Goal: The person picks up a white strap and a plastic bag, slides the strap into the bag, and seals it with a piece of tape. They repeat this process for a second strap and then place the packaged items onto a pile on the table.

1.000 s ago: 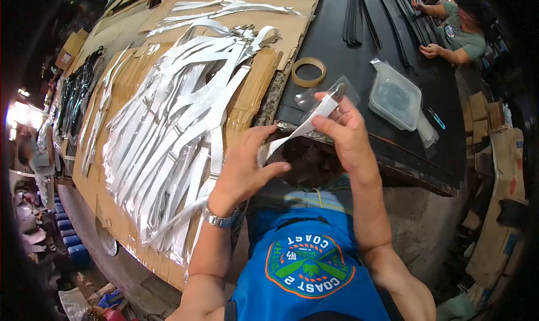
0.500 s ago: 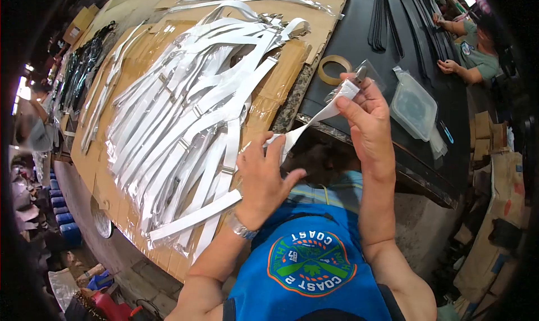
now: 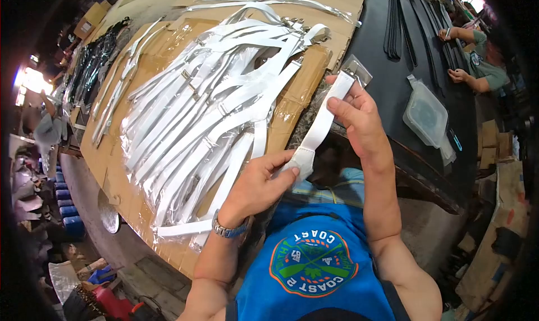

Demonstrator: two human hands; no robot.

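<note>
Left hand [image 3: 255,186] pinched shut on the lower end of the white strap [image 3: 323,121], right hand [image 3: 356,121] clamped on its upper end. Half a second earlier the strap sagged, twisted; this time it ran straight between both hands, with the left hand gripping its end. Lidded plastic tub [image 3: 426,114] sat on the dark worktop [image 3: 382,74], contents unreadable. Clear bag [image 3: 359,68] lay just behind the strap's top. Strap crossed the worktop edge, beside the pile of white straps [image 3: 213,102] on cardboard [image 3: 303,85].
</note>
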